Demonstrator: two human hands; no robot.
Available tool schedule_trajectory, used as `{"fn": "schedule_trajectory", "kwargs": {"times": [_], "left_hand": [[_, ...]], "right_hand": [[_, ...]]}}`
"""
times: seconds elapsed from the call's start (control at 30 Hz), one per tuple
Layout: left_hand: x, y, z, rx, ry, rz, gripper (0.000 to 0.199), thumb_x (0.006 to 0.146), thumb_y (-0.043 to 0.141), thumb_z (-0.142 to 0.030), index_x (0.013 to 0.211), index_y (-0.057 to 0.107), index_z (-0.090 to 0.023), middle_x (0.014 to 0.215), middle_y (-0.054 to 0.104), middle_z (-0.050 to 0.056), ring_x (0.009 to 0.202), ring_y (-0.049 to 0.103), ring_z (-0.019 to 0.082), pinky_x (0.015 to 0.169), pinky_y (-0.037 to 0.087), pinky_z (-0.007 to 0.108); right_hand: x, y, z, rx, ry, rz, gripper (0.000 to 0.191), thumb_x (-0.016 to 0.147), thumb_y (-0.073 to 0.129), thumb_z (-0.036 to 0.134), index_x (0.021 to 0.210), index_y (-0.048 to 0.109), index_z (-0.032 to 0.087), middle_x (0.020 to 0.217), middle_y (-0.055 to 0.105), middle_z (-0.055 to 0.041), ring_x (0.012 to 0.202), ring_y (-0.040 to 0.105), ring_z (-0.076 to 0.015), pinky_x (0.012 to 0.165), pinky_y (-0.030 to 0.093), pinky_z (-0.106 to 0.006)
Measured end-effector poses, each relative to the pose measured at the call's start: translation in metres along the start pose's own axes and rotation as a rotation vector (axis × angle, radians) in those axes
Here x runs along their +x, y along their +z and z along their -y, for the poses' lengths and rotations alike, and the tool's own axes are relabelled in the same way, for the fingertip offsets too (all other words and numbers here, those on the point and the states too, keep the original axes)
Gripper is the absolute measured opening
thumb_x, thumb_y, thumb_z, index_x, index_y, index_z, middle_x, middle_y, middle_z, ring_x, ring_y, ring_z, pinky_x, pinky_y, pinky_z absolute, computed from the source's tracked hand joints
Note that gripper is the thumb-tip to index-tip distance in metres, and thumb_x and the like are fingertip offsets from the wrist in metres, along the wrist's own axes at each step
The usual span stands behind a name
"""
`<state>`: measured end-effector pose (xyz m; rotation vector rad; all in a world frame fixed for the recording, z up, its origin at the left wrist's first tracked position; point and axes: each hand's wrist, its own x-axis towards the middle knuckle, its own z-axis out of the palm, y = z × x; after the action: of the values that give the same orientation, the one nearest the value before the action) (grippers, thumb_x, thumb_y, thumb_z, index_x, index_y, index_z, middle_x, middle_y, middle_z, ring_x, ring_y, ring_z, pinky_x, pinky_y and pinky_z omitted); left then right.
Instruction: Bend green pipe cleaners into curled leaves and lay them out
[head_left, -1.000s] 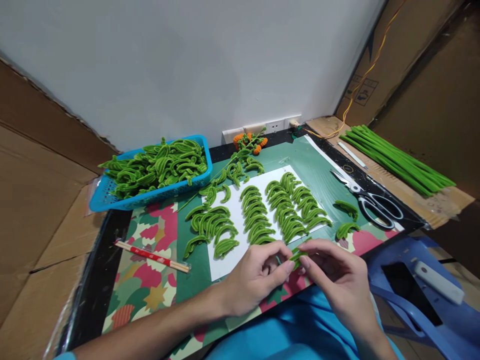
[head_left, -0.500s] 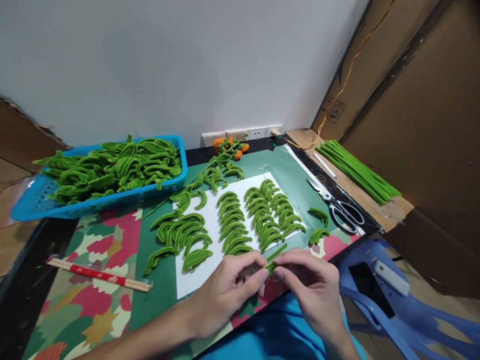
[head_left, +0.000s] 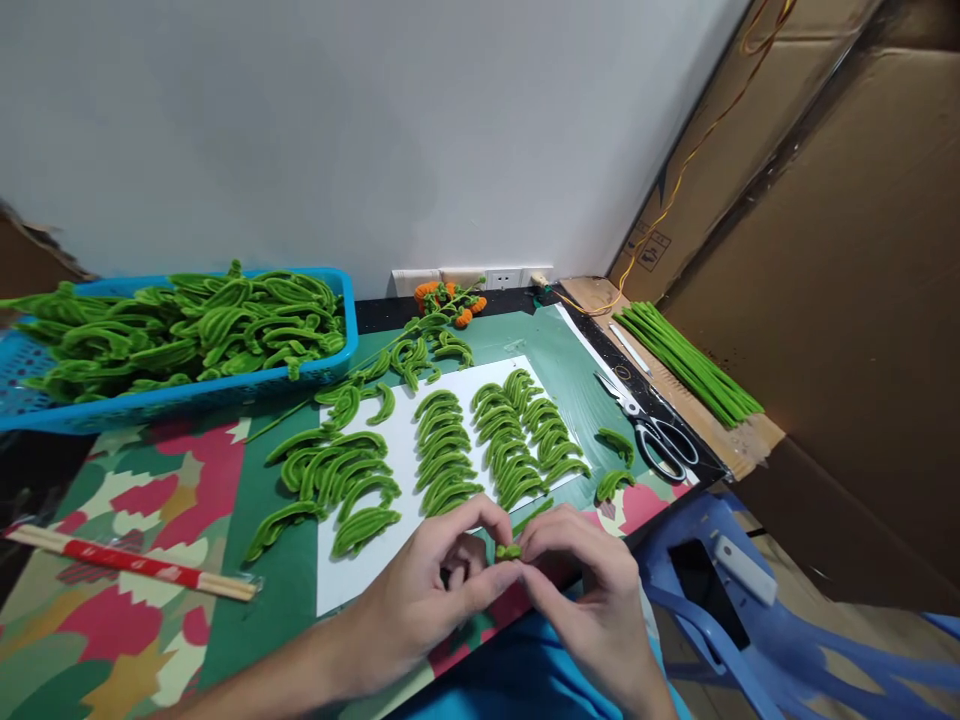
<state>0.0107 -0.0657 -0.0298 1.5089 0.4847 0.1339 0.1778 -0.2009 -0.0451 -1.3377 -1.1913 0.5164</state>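
A small green fuzzy chenille piece [head_left: 508, 551] is pinched between my two hands, just past the table's near edge. My left hand [head_left: 442, 575] grips its left end with thumb and forefinger, the other fingers curled in. The thumb and fingertips of my right hand [head_left: 589, 585] close on its right end. Beyond the fingertips a straight green strip [head_left: 534, 515] shows; whether it joins the held piece I cannot tell. Ahead, curved green chenille leaves [head_left: 448, 450] lie in columns on a white sheet [head_left: 403, 430], with a looser group [head_left: 341, 470] overlapping its left edge.
A blue basket [head_left: 349, 320] heaped with green pieces stands back left. Wrapped chopsticks [head_left: 135, 563] lie at left, scissors [head_left: 656, 435] at right. Green chenille stems [head_left: 686, 365] rest on cardboard. An orange-and-green chenille spray [head_left: 450, 300] lies by the wall. A blue chair [head_left: 701, 530] holds a phone [head_left: 709, 590].
The view has swung slightly right, so the table's things sit further left. My fingers have drawn closer around the green piece, which now shows as a short bunched bit.
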Motion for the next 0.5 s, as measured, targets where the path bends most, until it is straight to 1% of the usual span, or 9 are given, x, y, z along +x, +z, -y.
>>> {"fn": "schedule_trajectory", "kwargs": {"times": [0.07, 0.13, 0.2, 0.27, 0.33, 0.4, 0.5], "left_hand": [[0.0002, 0.0012, -0.0008, 0.022, 0.01, -0.012, 0.038, 0.104, 0.071, -0.057, 0.119, 0.062, -0.023, 0.074, 0.051, -0.007, 0.064, 0.043, 0.013, 0.059, 0.032, 0.026], [0.0008, 0.0014, -0.0014, 0.027, 0.032, -0.019, 0.039, 0.106, 0.068, -0.056, 0.124, 0.064, -0.022, 0.081, 0.056, -0.004, 0.068, 0.049, 0.014, 0.062, 0.036, 0.026], [0.0012, 0.0007, -0.0011, 0.013, 0.045, -0.02, 0.039, 0.107, 0.067, -0.056, 0.128, 0.064, -0.023, 0.088, 0.06, -0.002, 0.074, 0.052, 0.015, 0.065, 0.039, 0.026], [0.0011, -0.0001, -0.0002, -0.013, 0.048, -0.026, 0.041, 0.106, 0.069, -0.055, 0.131, 0.063, -0.023, 0.094, 0.062, -0.001, 0.078, 0.055, 0.016, 0.067, 0.042, 0.026], [0.0004, -0.0004, 0.0002, -0.035, 0.039, -0.025, 0.042, 0.105, 0.072, -0.054, 0.132, 0.061, -0.024, 0.097, 0.062, -0.001, 0.079, 0.056, 0.015, 0.068, 0.043, 0.026], [-0.0004, -0.0001, -0.0006, -0.043, 0.036, -0.03, 0.041, 0.103, 0.075, -0.054, 0.127, 0.061, -0.023, 0.094, 0.061, -0.002, 0.076, 0.054, 0.013, 0.067, 0.042, 0.025], [-0.0007, 0.001, -0.0035, -0.031, 0.022, -0.028, 0.041, 0.102, 0.077, -0.055, 0.121, 0.06, -0.022, 0.086, 0.058, -0.005, 0.068, 0.048, 0.011, 0.061, 0.037, 0.024]], "right_hand": [[-0.0026, 0.0001, -0.0015, 0.003, 0.033, -0.037, 0.009, 0.097, 0.079, 0.017, 0.102, 0.077, 0.024, 0.092, 0.078, -0.0017, 0.081, 0.074, -0.0174, 0.073, 0.06, -0.027], [-0.0045, -0.0004, -0.0017, -0.002, 0.063, -0.064, 0.022, 0.097, 0.079, 0.018, 0.118, 0.078, 0.026, 0.096, 0.08, -0.0024, 0.078, 0.075, -0.017, 0.069, 0.061, -0.026], [-0.0052, -0.0011, -0.0002, -0.001, 0.05, -0.06, 0.031, 0.099, 0.077, 0.017, 0.127, 0.079, 0.028, 0.102, 0.083, -0.0041, 0.082, 0.078, -0.0183, 0.073, 0.063, -0.027], [-0.0049, -0.0014, 0.0022, 0.023, 0.017, -0.033, 0.028, 0.1, 0.075, 0.014, 0.123, 0.084, 0.029, 0.103, 0.085, -0.0051, 0.087, 0.08, -0.02, 0.077, 0.065, -0.028], [-0.0043, -0.0009, 0.0045, 0.061, 0.014, -0.039, 0.024, 0.099, 0.076, 0.013, 0.114, 0.086, 0.028, 0.098, 0.086, -0.0045, 0.084, 0.08, -0.0197, 0.073, 0.065, -0.027], [-0.0037, 0.0001, 0.0062, 0.102, 0.043, -0.078, 0.019, 0.097, 0.078, 0.013, 0.106, 0.086, 0.028, 0.094, 0.086, -0.0038, 0.079, 0.081, -0.0189, 0.068, 0.064, -0.025], [-0.0025, 0.0009, 0.0076, 0.12, 0.03, -0.122, 0.015, 0.094, 0.081, 0.011, 0.098, 0.083, 0.026, 0.098, 0.086, -0.0048, 0.087, 0.082, -0.0208, 0.074, 0.066, -0.027]]}}
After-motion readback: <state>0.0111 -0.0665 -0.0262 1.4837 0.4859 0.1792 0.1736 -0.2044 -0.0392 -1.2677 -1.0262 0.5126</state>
